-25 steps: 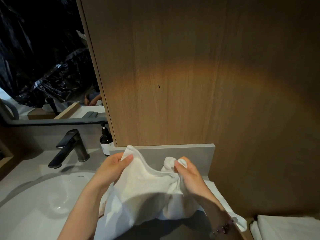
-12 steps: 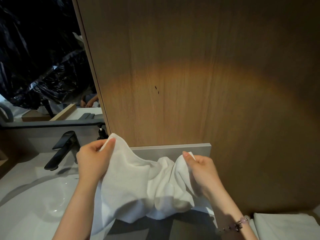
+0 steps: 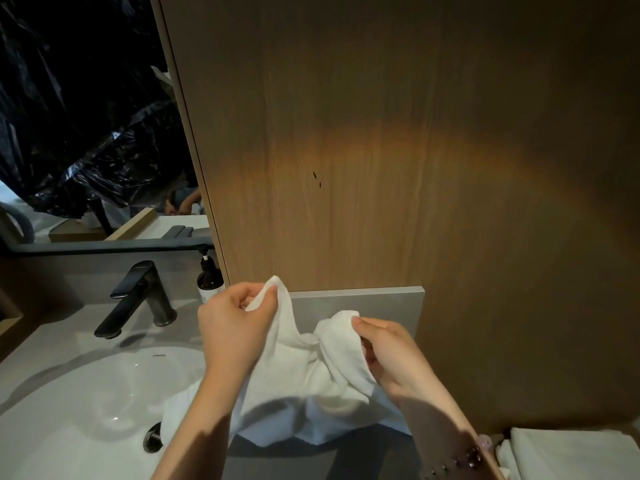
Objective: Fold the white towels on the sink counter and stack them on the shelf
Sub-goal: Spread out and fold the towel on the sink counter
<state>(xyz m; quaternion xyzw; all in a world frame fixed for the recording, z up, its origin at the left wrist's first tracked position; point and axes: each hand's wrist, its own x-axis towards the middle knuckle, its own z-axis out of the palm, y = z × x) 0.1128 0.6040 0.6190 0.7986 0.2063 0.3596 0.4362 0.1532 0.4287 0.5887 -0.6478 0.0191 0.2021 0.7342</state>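
Note:
A white towel (image 3: 304,379) hangs bunched between both hands above the grey sink counter (image 3: 294,459). My left hand (image 3: 232,327) pinches one upper corner, held high near the backsplash. My right hand (image 3: 391,351) grips another part of the top edge, lower and to the right. The towel's lower part drapes down over the counter and the basin's right rim. More white towels (image 3: 568,455) lie folded at the bottom right, on a lower surface beside the wooden panel.
A white basin (image 3: 86,403) with a dark drain fills the lower left. A black faucet (image 3: 138,299) and a dark soap bottle (image 3: 209,282) stand behind it. A grey backsplash (image 3: 363,303) and wooden wall panel (image 3: 381,150) rise straight ahead. A mirror is at the upper left.
The hands spread apart with the towel, then came closer together again. The left hand's corner now sits higher and nearer the middle; the towel sags bunched between them.

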